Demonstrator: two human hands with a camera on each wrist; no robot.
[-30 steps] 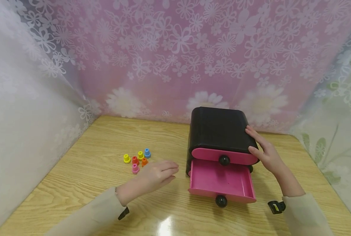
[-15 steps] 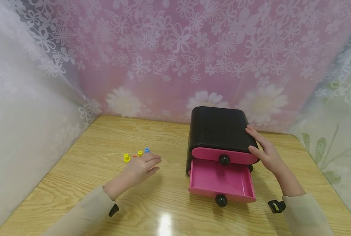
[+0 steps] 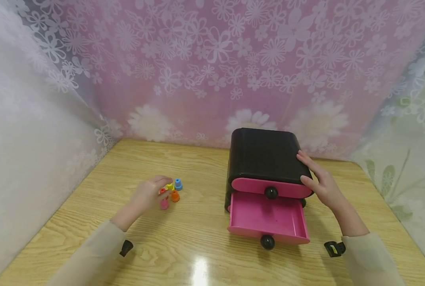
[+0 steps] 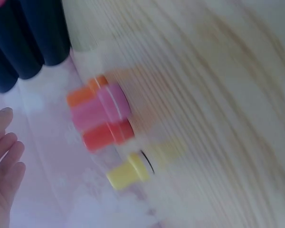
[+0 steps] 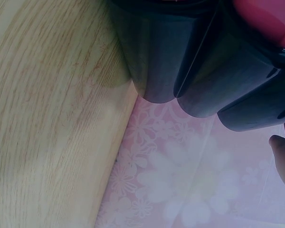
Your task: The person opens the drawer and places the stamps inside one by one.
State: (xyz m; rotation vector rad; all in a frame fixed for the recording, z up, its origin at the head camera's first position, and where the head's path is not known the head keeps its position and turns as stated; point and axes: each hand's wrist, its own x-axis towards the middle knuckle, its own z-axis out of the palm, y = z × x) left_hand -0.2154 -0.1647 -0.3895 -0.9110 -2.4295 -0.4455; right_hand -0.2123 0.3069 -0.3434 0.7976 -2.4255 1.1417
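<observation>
Reaching into the little pegs (image 3: pixel 169 190) at ten o'clock on the table (image 3: pixel 198 238), my left hand (image 3: pixel 149 195) curls its fingers over them. My right hand (image 3: pixel 321 183), fingers straight, presses the black box (image 3: pixel 264 155) above its open pink drawer (image 3: pixel 267 218).

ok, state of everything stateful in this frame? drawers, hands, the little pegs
lower drawer: pulled out, nothing visible inside
upper drawer: closed
black drawer cabinet: upright on the table
right hand: fingers straight, resting on the cabinet's right side
left hand: over the pegs, fingers at the yellow peg; grip unclear
blue peg, orange peg, pink peg: standing on the table
</observation>
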